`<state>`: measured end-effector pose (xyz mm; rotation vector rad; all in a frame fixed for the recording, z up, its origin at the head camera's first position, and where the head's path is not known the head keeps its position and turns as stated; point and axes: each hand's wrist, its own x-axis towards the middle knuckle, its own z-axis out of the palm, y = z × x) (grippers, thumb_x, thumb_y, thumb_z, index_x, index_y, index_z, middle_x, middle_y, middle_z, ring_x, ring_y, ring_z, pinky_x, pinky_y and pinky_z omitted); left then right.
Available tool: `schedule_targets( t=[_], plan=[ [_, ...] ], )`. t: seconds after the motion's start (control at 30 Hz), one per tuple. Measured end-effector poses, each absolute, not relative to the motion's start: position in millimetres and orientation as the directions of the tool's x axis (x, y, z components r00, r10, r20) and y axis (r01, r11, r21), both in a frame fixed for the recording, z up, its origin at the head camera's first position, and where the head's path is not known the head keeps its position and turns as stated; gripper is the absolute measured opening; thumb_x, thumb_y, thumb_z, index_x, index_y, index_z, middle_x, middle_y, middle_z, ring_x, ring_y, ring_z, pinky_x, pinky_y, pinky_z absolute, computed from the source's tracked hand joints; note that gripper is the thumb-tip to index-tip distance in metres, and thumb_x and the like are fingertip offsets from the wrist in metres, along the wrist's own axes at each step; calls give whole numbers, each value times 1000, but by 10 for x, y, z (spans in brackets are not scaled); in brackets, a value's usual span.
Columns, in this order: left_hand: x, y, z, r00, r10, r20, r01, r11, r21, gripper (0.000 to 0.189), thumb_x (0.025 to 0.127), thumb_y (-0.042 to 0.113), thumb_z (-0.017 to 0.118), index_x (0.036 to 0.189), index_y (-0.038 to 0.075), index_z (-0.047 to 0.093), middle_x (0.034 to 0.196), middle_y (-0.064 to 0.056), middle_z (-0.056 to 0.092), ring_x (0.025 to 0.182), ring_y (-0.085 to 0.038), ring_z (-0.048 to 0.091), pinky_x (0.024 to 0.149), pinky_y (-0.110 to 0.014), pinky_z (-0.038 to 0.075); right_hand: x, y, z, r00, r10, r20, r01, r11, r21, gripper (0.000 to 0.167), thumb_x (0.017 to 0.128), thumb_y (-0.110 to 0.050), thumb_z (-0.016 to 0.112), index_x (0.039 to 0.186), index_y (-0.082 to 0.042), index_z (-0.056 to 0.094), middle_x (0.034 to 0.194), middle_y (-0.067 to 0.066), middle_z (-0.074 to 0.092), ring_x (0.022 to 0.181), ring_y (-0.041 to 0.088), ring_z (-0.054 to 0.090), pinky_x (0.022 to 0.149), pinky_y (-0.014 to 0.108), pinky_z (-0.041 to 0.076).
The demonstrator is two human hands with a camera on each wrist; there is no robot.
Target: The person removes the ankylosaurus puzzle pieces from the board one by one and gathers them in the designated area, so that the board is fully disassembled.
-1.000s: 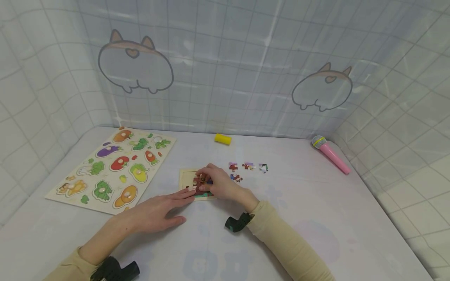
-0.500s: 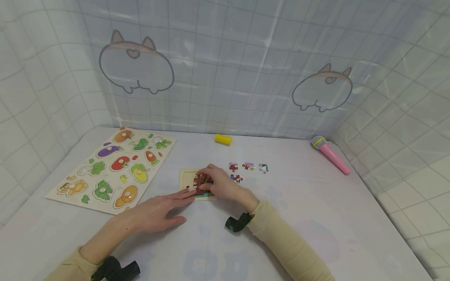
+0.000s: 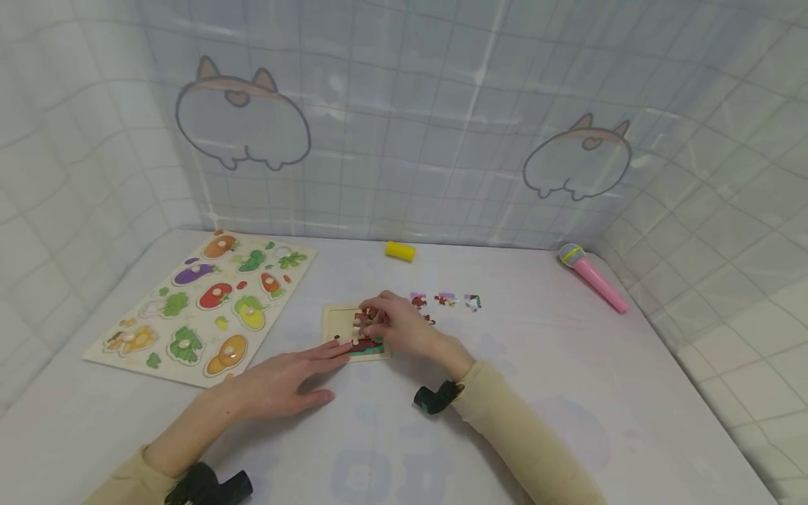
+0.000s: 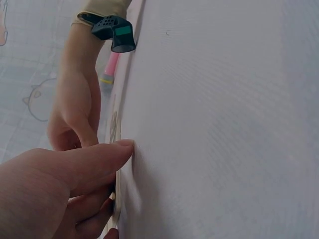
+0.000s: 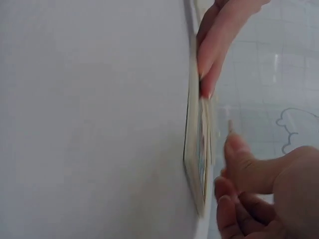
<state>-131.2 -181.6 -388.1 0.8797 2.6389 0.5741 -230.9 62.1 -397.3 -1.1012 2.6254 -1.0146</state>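
Note:
A small wooden puzzle tray [image 3: 334,319] lies on the table, with brown and green jigsaw pieces [image 3: 366,346] fitted along its lower part. My left hand [image 3: 284,382] rests with straight fingers on the tray's near left part. Over the tray's right side, my right hand [image 3: 413,335] pinches a thin puzzle piece [image 5: 230,126] between thumb and fingers; in the right wrist view it is raised off the tray. Several loose jigsaw pieces [image 3: 445,299] lie just right of the tray, one partly hidden behind the right hand.
A large vegetable peg board [image 3: 208,308] lies at the left. At the back stands a yellow cylinder [image 3: 400,251] on its side. A pink toy microphone [image 3: 593,278] lies at the far right. Patterned curtains [image 3: 404,126] close off the back and sides.
My right hand has lifted slightly and shifted a little right, showing more of the tray and now covering part of a loose piece. The left hand stays in place.

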Motion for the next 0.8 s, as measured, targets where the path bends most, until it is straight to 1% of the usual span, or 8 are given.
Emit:
schedule_targets(
  t=[0.1, 0.23, 0.33, 0.5, 0.67, 0.8],
  plan=[
    [-1305, -1819, -3886, -773, 616, -154, 496, 737, 460, 60, 97, 41, 63, 150, 17, 47, 164, 4, 30, 150, -25, 30, 113, -52, 38, -2319, 761, -3927, -741, -654, 155, -588, 519, -620, 42, 93, -16, 72, 132, -6, 63, 105, 4, 61, 89, 14, 56, 76, 25, 48],
    [-1296, -1825, -3887, -776, 612, -152, 493, 739, 458, 60, 97, 40, 64, 151, 18, 47, 164, 6, 29, 150, -25, 31, 113, -53, 38, -2332, 994, -3892, -770, -612, 182, -571, 533, -625, 41, 92, -13, 72, 131, -4, 64, 106, 4, 62, 89, 14, 56, 76, 25, 49],
    [-1290, -1827, -3888, -777, 610, -154, 489, 739, 463, 61, 97, 40, 64, 151, 18, 46, 164, 6, 29, 150, -25, 30, 113, -54, 38, -2331, 1171, -3884, -794, -578, 191, -549, 543, -635, 41, 91, -10, 73, 131, -2, 64, 106, 6, 63, 89, 16, 57, 77, 26, 51],
    [-1281, -1831, -3895, -780, 607, -148, 489, 741, 461, 61, 96, 39, 65, 151, 17, 47, 164, 6, 29, 150, -24, 30, 113, -53, 38, -2329, 1448, -3891, -831, -516, 208, -516, 573, -637, 43, 89, -9, 75, 131, -3, 64, 103, 5, 62, 90, 17, 60, 81, 30, 54],
    [-1284, -1833, -3905, -781, 606, -151, 488, 743, 458, 62, 96, 41, 65, 151, 18, 46, 164, 7, 28, 150, -23, 29, 113, -53, 39, -2327, 1697, -3930, -826, -496, 268, -543, 573, -613, 42, 87, -5, 75, 127, 0, 65, 101, 5, 63, 89, 18, 61, 82, 33, 55],
    [-1289, -1833, -3910, -780, 606, -158, 486, 744, 458, 62, 96, 42, 64, 151, 18, 46, 164, 7, 28, 151, -23, 29, 113, -53, 38, -2301, 1828, -3950, -846, -479, 234, -506, 585, -634, 44, 87, -7, 76, 130, -3, 65, 105, 4, 65, 93, 19, 63, 86, 37, 56]
  ],
)
